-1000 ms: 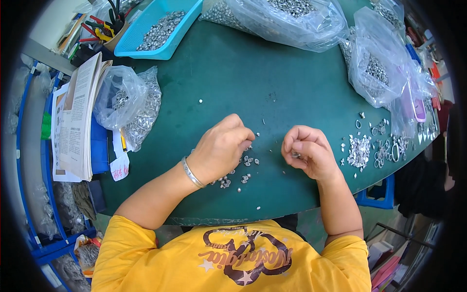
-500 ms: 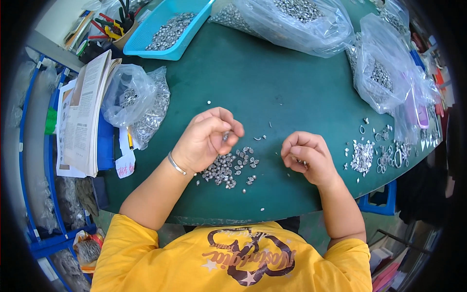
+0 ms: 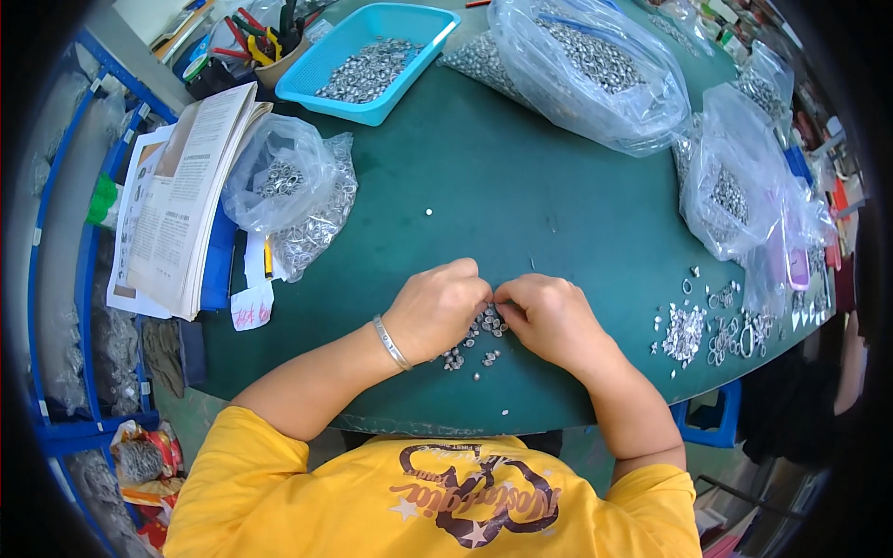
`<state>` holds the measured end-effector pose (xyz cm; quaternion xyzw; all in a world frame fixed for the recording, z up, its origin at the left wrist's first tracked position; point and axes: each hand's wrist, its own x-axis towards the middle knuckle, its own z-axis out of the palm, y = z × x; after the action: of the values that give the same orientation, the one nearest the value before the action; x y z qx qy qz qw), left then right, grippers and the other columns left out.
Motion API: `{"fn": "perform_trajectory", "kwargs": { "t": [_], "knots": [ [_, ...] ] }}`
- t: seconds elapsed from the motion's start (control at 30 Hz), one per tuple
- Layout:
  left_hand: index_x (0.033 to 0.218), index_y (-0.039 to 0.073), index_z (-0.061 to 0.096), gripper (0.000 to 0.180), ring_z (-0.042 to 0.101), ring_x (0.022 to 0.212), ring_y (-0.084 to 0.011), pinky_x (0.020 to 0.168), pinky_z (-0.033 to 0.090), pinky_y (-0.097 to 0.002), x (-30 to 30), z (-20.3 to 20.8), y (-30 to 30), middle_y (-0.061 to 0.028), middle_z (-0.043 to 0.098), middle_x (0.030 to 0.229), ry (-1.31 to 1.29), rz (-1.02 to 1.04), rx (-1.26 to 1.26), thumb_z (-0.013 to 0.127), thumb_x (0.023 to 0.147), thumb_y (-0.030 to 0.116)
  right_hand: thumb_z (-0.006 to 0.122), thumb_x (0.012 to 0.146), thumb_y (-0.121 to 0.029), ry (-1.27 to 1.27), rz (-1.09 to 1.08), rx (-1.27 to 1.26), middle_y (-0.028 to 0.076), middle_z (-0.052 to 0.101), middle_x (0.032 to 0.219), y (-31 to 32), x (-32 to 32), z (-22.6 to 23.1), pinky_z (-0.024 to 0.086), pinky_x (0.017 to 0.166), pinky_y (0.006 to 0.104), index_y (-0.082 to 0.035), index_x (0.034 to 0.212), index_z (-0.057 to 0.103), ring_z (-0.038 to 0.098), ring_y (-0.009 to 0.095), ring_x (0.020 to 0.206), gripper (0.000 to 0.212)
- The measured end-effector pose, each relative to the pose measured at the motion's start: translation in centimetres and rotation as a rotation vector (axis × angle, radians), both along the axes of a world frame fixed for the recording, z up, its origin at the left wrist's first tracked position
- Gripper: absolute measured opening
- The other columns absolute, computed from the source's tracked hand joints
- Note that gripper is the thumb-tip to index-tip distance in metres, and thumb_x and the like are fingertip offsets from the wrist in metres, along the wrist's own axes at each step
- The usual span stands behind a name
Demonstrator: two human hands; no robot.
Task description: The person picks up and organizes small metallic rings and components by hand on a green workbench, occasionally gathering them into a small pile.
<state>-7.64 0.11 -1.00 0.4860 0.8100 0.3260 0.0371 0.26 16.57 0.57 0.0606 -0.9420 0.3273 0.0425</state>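
Observation:
My left hand [image 3: 439, 307], a silver bangle at its wrist, is closed in a pinch. Half a second ago a small oval metal piece showed in its fingers; that piece is now mostly hidden. Fingertip to fingertip with it, my right hand [image 3: 551, 321] is pinched too, and I cannot make out what it holds. Beneath and between the hands lies a loose pile of small dark-silver oval metal pieces [image 3: 490, 322], partly covered by the left hand.
Farther off stand a blue plastic basket [image 3: 377, 110] of metal pieces and a large clear bag [image 3: 642, 121] of similar parts. On the left are a ring-filled bag [image 3: 279, 200] and papers [image 3: 181, 214]. Shiny pieces [image 3: 686, 333] and rings [image 3: 747, 339] lie at right.
My hands have come together over the pile, the left moving right and nearer to me, the right moving left. The view has shifted slightly.

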Motion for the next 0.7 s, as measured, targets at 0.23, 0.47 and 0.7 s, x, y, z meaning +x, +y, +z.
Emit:
{"fn": "perform_trajectory", "kwargs": {
  "t": [0.23,0.47,0.7],
  "knots": [
    [0.087,0.002,0.063,0.009,0.049,0.058,-0.0054,0.053,0.040,-0.0190,-2.0,2.2,-1.4,0.0039,0.054,0.067,-1.108,0.190,0.261,0.065,0.078,0.005,0.059,0.080,-0.005,-0.383,-0.090,-0.684,0.000,0.057,0.065,1.4,-0.5,-0.2,0.041,0.048,0.0230,-0.002,0.078,0.062,0.052,0.012,0.052,0.005],
    [0.080,0.002,0.063,0.005,0.052,0.060,-0.0065,0.054,0.041,-0.0203,-2.4,0.6,-2.8,0.0004,0.055,0.071,-0.804,0.096,0.246,0.064,0.077,0.006,0.064,0.078,-0.005,-0.332,-0.114,-0.677,-0.001,0.058,0.068,1.2,-0.6,0.1,0.039,0.052,0.0191,0.000,0.081,0.064,0.048,0.004,0.059,0.006],
    [0.077,0.005,0.065,0.010,0.055,0.066,-0.0267,0.060,0.047,-0.0338,-0.6,0.1,-2.1,-0.0093,0.054,0.072,-0.061,-0.010,0.010,0.070,0.069,0.008,0.063,0.076,-0.008,0.099,0.105,0.010,0.007,0.060,0.069,-0.3,-0.7,-1.0,0.047,0.054,0.0331,-0.006,0.082,0.063,0.059,0.022,0.060,0.006]
  ]
}}
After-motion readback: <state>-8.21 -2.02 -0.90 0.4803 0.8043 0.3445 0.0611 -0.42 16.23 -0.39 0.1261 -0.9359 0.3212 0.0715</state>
